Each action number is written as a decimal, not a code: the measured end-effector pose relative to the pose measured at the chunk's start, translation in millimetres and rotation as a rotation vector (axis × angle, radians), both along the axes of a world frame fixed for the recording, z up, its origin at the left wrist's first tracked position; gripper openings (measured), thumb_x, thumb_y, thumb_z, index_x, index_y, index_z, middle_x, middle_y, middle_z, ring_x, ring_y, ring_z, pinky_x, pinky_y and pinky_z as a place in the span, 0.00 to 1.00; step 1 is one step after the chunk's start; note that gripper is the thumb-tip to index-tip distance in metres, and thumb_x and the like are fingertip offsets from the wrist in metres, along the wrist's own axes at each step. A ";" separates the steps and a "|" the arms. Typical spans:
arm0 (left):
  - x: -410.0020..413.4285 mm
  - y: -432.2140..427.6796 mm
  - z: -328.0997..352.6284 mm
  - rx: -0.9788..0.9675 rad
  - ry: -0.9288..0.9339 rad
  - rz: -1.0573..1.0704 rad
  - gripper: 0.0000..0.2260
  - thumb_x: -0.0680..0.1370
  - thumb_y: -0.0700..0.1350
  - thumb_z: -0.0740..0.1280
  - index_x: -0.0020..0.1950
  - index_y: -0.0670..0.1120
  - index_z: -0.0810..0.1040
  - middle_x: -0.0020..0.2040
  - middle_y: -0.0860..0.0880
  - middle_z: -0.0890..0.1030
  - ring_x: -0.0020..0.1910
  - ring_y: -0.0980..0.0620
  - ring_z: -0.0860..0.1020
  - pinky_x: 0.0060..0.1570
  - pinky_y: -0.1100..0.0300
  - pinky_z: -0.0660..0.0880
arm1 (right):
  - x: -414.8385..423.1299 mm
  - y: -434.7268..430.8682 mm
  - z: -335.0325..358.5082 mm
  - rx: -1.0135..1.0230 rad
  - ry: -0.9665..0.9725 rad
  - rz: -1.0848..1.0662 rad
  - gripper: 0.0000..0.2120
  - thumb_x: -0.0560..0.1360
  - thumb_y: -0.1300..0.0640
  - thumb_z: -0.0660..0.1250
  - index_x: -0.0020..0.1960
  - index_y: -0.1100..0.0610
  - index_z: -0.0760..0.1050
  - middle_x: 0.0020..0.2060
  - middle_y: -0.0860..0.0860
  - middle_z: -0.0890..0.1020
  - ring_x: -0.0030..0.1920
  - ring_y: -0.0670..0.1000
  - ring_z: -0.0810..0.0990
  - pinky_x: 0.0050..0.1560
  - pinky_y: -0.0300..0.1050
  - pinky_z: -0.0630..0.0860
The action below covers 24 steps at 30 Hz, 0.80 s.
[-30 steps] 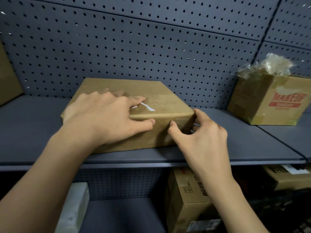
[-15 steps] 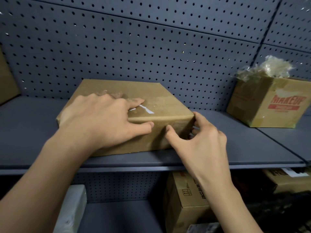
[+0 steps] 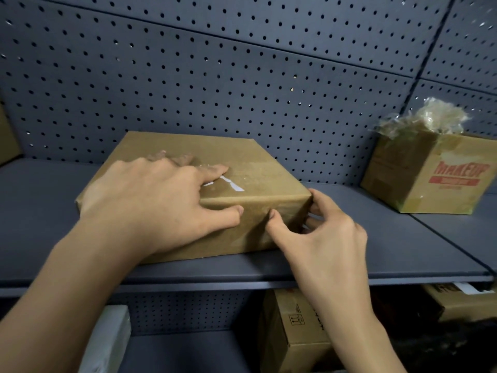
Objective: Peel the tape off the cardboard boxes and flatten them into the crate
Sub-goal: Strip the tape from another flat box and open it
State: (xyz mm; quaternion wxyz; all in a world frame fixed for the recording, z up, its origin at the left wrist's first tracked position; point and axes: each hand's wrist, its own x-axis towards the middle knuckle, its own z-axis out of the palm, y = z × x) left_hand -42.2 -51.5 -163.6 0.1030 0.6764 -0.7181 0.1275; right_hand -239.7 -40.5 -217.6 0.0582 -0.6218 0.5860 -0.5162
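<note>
- A flat cardboard box [image 3: 250,162] lies closed on the grey shelf [image 3: 390,251], left of the middle and turned a little, so that one corner points near and right. What is inside it cannot be seen.
- A small white scrap [image 3: 234,186] sticks to the top of the box near its front edge.
- The left hand [image 3: 150,200] lies spread on the top of the box with its fingers straight. Its thumb lies stretched along the front face, just under the top edge, and it grips nothing.
- The right hand [image 3: 325,238] holds the near right corner of the box. Its thumb tip presses the front face and its fingers curl round onto the right side face.
- Whether those fingers also have hold of some tape there cannot be told.
- Well apart, at the far right of the shelf, stands a taller box printed MAKEUP [image 3: 430,179] in red.
- A crumpled wad of clear film [image 3: 438,117] bulges out of the top of the taller box.
- A dark pegboard [image 3: 242,76] backs the shelf.
- At the far left edge, part of another brown carton [image 3: 6,135] shows.
- Below the shelf, under the right wrist, a closed carton with handling marks [image 3: 290,335] stands.
- To the right of it another brown carton with a white label [image 3: 468,302] sits in shadow.
- At the lower left is a white block [image 3: 110,337]; what it is cannot be told.
</note>
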 end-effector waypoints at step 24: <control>-0.7 2.2 1.2 0.007 0.020 -0.007 0.42 0.59 0.82 0.40 0.73 0.76 0.49 0.79 0.59 0.61 0.77 0.49 0.62 0.64 0.48 0.68 | 5.5 2.2 1.5 0.080 0.081 -0.031 0.26 0.69 0.37 0.65 0.61 0.51 0.75 0.49 0.48 0.83 0.54 0.51 0.82 0.57 0.49 0.77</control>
